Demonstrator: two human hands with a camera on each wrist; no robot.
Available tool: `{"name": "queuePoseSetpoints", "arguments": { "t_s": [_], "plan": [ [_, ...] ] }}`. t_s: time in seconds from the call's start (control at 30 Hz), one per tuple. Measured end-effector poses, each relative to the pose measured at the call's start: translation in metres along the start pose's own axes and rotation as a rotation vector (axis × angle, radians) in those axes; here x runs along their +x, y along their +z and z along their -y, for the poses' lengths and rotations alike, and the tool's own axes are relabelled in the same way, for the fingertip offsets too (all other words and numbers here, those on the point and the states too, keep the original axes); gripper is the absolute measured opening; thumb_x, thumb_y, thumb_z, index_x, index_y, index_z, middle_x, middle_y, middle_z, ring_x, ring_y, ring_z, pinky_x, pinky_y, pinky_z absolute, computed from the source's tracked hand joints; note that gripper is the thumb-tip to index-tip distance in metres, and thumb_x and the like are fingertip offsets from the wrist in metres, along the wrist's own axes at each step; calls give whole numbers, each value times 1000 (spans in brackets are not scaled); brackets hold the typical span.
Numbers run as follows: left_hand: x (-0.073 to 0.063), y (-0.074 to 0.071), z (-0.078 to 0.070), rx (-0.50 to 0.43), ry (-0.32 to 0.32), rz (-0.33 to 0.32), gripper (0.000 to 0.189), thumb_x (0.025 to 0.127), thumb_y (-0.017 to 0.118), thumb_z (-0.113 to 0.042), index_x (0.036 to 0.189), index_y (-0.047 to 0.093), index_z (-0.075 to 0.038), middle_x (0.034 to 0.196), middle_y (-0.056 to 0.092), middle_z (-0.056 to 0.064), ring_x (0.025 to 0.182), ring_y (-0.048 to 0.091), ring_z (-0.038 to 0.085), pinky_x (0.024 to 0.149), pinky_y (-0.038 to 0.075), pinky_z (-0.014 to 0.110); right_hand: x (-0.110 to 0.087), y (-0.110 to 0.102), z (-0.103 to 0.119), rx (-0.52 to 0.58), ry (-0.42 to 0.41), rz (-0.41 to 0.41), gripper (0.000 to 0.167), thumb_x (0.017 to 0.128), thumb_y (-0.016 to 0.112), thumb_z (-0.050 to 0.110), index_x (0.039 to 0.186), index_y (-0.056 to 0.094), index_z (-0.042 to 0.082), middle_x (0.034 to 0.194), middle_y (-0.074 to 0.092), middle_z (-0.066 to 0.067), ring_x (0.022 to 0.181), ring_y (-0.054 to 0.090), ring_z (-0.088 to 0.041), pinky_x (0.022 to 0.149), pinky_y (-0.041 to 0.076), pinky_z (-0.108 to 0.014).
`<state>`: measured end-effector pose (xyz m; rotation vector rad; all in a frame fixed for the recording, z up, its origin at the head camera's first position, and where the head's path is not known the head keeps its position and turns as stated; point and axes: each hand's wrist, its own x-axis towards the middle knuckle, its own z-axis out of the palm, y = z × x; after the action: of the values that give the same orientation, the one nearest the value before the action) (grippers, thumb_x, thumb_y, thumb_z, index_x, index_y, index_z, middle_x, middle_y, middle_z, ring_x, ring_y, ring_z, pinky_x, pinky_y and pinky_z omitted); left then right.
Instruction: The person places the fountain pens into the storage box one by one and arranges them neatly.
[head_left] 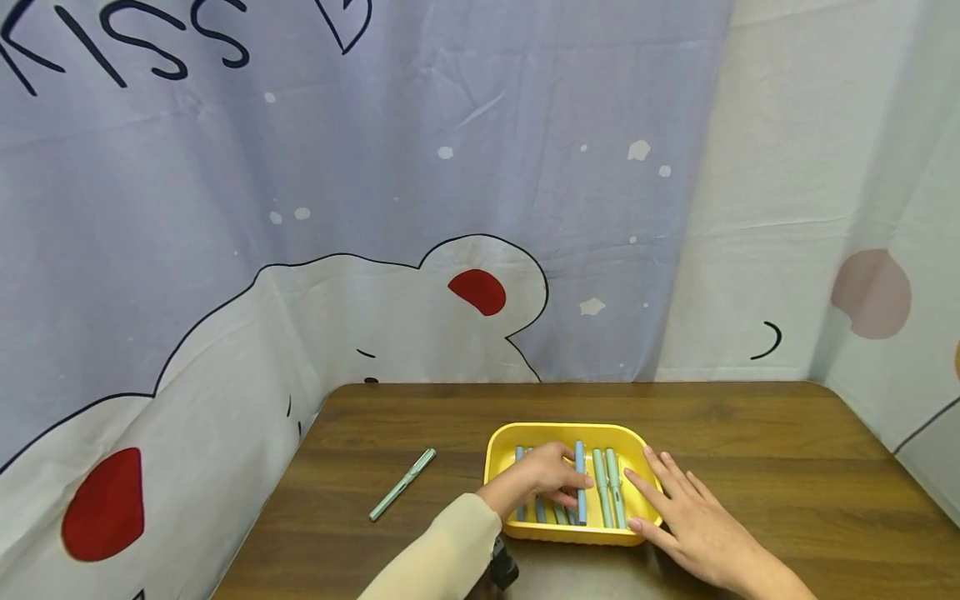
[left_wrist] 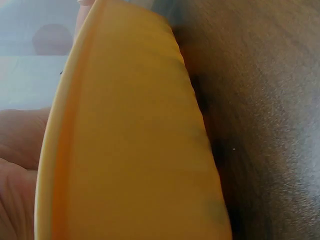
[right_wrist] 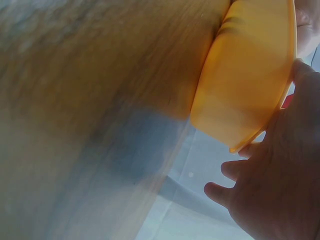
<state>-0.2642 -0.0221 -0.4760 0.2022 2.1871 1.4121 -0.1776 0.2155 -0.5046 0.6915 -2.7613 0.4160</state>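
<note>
A yellow tray [head_left: 525,431] on the table holds several blue and pale green pens lying side by side. My left hand [head_left: 546,471] reaches into it and pinches a blue pen [head_left: 581,467], a fingertip lying across the barrel. Two green pens [head_left: 606,492] lie to the right of that pen; others are partly hidden under the left hand. My right hand [head_left: 693,521] rests its spread, straight fingers on the tray's right rim. The right wrist view shows the same right hand [right_wrist: 285,170] against the tray's corner. In the left wrist view, the tray wall [left_wrist: 135,125] hides the fingers.
A single green pen [head_left: 402,485] lies on the wooden table [head_left: 420,417] left of the tray. Behind the table hangs a printed curtain [head_left: 450,167]. A small black device [head_left: 503,565] is on the left wrist.
</note>
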Motion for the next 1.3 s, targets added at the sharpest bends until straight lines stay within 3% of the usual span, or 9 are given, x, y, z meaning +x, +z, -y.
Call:
{"name": "queuePoseSetpoints", "arguments": {
  "t_s": [0.37,0.7,0.93,1.2,1.3],
  "plan": [
    [4,9,-4,72,-43,-13,58,93,75,-13,141,50,9,78,66,11,53,62,12,57,59,28,0,-1,0,17,17,13,60,99,59,52,150,52,22,162,33,-20,144,35,-46,107,35,-64],
    [4,16,-6,124,-69,-63,51,92,76,-13,133,55,10,73,65,12,48,60,12,54,57,27,-1,-1,1,39,20,20,60,99,59,52,150,52,20,162,33,-20,144,35,-46,107,36,-64],
    [4,20,-8,164,-37,-75,45,91,77,-9,125,58,13,61,62,10,42,56,10,53,58,29,0,-3,1,41,19,19,60,99,59,52,150,52,21,162,32,-20,144,36,-47,107,37,-64],
    [6,22,-10,221,-55,-83,52,90,78,-11,131,57,12,57,64,10,44,63,16,54,59,32,-1,0,-1,39,4,1,59,99,60,51,149,53,20,161,33,-21,143,37,-47,105,39,-64],
    [7,23,-11,264,-59,-94,39,89,79,-12,116,62,10,56,65,10,49,68,20,55,59,32,-1,1,-2,43,6,5,60,99,60,51,149,53,19,162,32,-21,143,36,-47,105,39,-62]
  ]
}}
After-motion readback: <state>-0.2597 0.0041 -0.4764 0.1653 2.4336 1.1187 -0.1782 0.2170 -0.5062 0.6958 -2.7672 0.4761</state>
